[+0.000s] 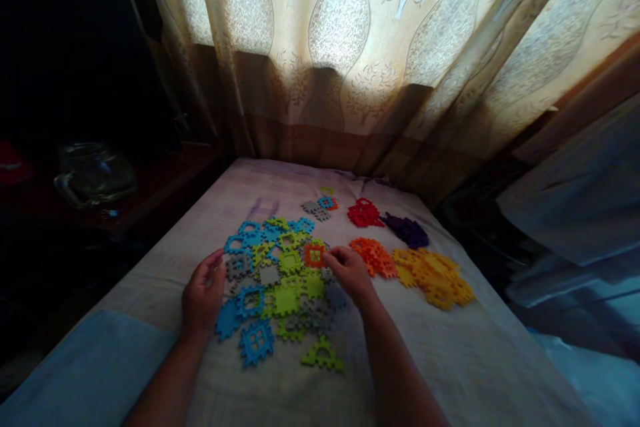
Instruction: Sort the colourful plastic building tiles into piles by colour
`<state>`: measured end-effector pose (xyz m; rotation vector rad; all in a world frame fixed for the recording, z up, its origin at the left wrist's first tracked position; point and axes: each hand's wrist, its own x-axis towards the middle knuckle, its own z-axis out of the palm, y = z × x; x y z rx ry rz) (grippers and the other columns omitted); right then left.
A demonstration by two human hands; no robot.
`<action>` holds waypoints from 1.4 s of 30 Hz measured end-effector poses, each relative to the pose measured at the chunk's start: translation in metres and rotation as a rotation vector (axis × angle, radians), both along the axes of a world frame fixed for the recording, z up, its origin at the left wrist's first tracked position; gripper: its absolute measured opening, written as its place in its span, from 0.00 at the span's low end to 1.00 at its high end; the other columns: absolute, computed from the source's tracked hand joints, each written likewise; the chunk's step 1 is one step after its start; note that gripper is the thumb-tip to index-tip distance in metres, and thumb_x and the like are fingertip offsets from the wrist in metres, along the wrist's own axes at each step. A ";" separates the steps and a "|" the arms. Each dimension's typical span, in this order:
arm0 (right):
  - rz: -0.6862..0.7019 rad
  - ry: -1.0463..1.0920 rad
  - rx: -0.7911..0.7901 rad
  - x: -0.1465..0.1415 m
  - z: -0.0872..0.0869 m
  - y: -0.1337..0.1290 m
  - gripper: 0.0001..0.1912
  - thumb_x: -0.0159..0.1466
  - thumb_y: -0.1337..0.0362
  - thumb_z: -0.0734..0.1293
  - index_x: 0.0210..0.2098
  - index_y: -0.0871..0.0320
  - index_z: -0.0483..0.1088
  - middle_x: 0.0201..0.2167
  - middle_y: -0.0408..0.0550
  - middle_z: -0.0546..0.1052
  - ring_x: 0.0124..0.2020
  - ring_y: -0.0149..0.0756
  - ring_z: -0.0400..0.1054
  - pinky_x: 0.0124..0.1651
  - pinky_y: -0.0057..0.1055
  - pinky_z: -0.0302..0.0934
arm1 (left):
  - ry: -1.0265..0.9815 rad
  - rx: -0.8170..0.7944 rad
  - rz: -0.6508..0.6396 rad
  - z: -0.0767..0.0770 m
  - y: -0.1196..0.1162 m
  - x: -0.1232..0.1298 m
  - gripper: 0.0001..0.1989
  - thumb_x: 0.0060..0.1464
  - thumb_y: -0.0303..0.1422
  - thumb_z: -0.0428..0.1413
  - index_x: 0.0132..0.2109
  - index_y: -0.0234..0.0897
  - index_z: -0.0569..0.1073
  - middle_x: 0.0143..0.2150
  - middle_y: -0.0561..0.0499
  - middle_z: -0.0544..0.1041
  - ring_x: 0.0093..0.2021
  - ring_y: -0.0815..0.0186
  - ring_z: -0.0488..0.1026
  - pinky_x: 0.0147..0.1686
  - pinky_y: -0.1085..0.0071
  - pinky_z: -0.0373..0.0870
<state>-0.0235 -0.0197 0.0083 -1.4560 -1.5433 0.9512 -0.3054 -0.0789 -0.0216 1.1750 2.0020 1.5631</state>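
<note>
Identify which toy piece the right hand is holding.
The orange square frame, gripped at its edge by the right hand; the orange pile lies apart to the right, and the heap beneath it is blue, green and grey.

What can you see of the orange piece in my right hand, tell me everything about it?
The orange piece is a flat, squarish frame with notched edges, and it looks like plastic. Its middle is open, apparently crossed by thin bars, and green shows through. The right hand pinches it at its right edge, and its face is turned towards the camera. It is over the right part of the mixed heap of blue, green and grey pieces; whether it touches them I can't tell.
</note>
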 end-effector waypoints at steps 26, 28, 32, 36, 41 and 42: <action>-0.340 -0.626 0.189 0.064 0.018 0.076 0.17 0.63 0.57 0.59 0.37 0.56 0.77 0.32 0.48 0.80 0.34 0.39 0.74 0.37 0.31 0.62 | -0.012 -0.077 0.016 -0.002 0.002 -0.006 0.26 0.47 0.51 0.51 0.48 0.43 0.75 0.49 0.47 0.79 0.48 0.56 0.77 0.49 0.62 0.73; -0.261 -0.758 0.136 0.047 0.026 0.107 0.16 0.63 0.63 0.59 0.43 0.56 0.77 0.40 0.50 0.80 0.41 0.39 0.74 0.43 0.30 0.62 | -0.022 -0.061 0.012 -0.003 0.002 -0.006 0.25 0.47 0.51 0.51 0.48 0.42 0.75 0.49 0.47 0.79 0.49 0.56 0.76 0.50 0.62 0.73; -0.206 -0.809 0.067 0.022 0.024 0.166 0.20 0.60 0.72 0.61 0.50 0.60 0.74 0.48 0.57 0.78 0.50 0.42 0.71 0.50 0.31 0.61 | -0.034 -0.042 0.014 -0.009 0.003 -0.007 0.24 0.47 0.50 0.52 0.47 0.43 0.76 0.49 0.47 0.80 0.50 0.56 0.76 0.52 0.62 0.72; -0.165 -0.808 -0.015 0.012 0.010 0.204 0.17 0.56 0.72 0.66 0.45 0.65 0.76 0.42 0.63 0.79 0.46 0.47 0.73 0.46 0.34 0.63 | -0.054 -0.038 0.021 -0.016 0.004 -0.008 0.24 0.47 0.51 0.53 0.47 0.43 0.76 0.49 0.48 0.80 0.52 0.56 0.75 0.54 0.61 0.71; -0.131 -0.749 -0.052 0.007 -0.001 0.222 0.10 0.53 0.67 0.71 0.34 0.63 0.78 0.31 0.58 0.80 0.36 0.43 0.74 0.39 0.31 0.63 | -0.060 -0.039 0.022 -0.022 0.003 -0.008 0.24 0.48 0.50 0.53 0.46 0.43 0.76 0.48 0.48 0.80 0.51 0.56 0.76 0.53 0.62 0.72; -0.130 -0.726 -0.040 0.007 -0.002 0.223 0.09 0.52 0.65 0.71 0.33 0.62 0.78 0.29 0.55 0.79 0.34 0.41 0.74 0.38 0.30 0.63 | -0.054 -0.037 0.021 -0.022 0.003 -0.008 0.23 0.48 0.50 0.53 0.46 0.43 0.76 0.47 0.48 0.80 0.50 0.56 0.76 0.52 0.62 0.72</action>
